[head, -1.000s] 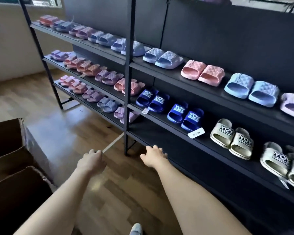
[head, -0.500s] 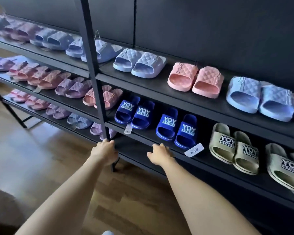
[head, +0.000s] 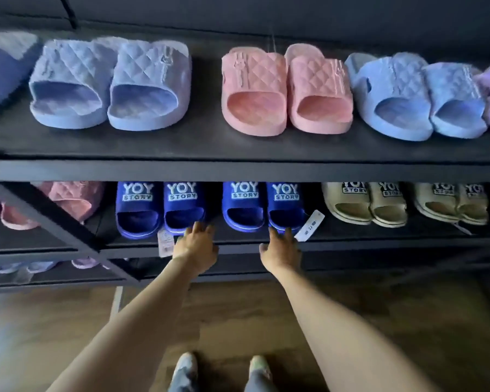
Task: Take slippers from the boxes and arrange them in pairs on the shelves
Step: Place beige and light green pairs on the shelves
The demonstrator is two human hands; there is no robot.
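Two pairs of dark blue "YOY STORY" slippers stand on the middle shelf (head: 238,244): a left pair (head: 159,210) and a right pair (head: 263,207). My left hand (head: 195,244) reaches with straight fingers to the toe of the left pair's right slipper. My right hand (head: 282,246) reaches with spread fingers to the toe of the right pair's right slipper, beside a white tag (head: 309,224). Neither hand holds anything.
The top shelf (head: 238,169) carries quilted pairs: lilac-blue (head: 111,83), pink (head: 286,91), light blue (head: 416,97). Beige pairs (head: 365,205) sit right of the blue ones, a pink slipper (head: 71,202) left. A slanted black frame bar (head: 54,222) crosses at left. Wooden floor and my feet (head: 221,372) lie below.
The view has moved closer and to the right along the shelves. Both hands have risen from the lower shelf edge to the blue slippers and their fingers have straightened.
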